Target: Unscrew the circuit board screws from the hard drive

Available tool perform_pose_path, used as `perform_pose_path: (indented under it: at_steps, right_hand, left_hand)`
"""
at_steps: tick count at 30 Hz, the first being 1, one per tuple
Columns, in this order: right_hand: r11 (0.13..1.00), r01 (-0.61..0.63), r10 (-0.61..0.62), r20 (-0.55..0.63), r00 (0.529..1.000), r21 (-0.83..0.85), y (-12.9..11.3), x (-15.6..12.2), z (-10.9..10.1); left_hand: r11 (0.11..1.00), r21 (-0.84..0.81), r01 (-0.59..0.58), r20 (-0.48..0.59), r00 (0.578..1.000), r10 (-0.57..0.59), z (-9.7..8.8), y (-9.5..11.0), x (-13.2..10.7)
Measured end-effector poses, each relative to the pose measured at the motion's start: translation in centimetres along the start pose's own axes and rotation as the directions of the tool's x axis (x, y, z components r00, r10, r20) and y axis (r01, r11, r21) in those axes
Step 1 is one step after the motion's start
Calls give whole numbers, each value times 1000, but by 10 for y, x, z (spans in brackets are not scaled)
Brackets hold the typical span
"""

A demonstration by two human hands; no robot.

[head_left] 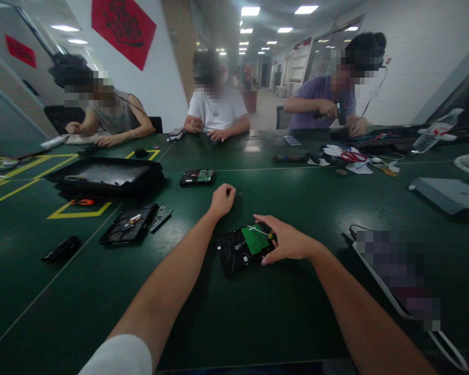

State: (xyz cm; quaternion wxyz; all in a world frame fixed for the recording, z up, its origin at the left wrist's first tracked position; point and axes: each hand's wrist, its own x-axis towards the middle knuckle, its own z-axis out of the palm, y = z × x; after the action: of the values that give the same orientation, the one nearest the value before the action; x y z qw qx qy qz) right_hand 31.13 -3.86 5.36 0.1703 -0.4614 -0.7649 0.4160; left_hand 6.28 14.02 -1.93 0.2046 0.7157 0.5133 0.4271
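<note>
A hard drive (231, 255) lies on the table in front of me, its green circuit board facing up. My right hand (287, 239) is at its right side, with thumb and index finger spread over the edge. A screwdriver (271, 236) with a yellowish handle sits within that hand, its thin shaft lying over the circuit board. Beyond the drive, my left hand (223, 200) rests low over the table with its fingers curled together. Whatever they may pinch is hidden. Tiny pieces that look like screws (241, 194) lie just right of it.
Another hard drive (197, 177) lies farther back. Leftward are a black tray (113, 172), an opened black casing (127, 224) and a dark object (61, 249). A white-edged tablet-like device (379, 276) and a grey box (449, 194) are rightward. Three people sit opposite.
</note>
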Motion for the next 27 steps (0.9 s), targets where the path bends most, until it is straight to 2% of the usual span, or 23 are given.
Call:
perform_pose_path:
  at_steps: [4,8,12,15,17,19,21,23,27]
  right_hand:
    - [1000,9,-9,-21,1000,-11,0,0,2]
    - [998,-1,-3,-74,997,-61,-3,2,9]
    - [998,-48,38,-194,980,-47,-4,6,17]
    - [998,-60,67,-297,953,31,-2,9,19]
    - [999,-29,42,-414,909,37,-1,11,18]
    - [1000,12,-19,-561,828,-15,-1,13,17]
    - [997,46,-79,-644,761,-67,-3,14,19]
    - [992,84,-123,-644,755,-91,-8,15,23]
    - [984,140,-180,-623,762,-112,-17,16,32]
  left_hand:
    - [985,-139,106,-65,991,-115,-5,-6,0]
    - [960,-251,127,-96,983,-155,-6,-2,-2]
    - [950,-298,97,-126,982,-140,-11,12,-2]
    - [948,-310,72,-123,986,-115,-17,34,-7]
    - [949,-312,38,-87,994,-69,-21,52,-18]
    - [950,-313,-4,-17,1000,-2,-22,70,-36]
    - [952,-303,-32,59,997,53,-20,84,-58]
    - [940,-340,-30,90,994,64,-18,95,-81]
    - [919,-394,15,84,996,20,-20,106,-113]
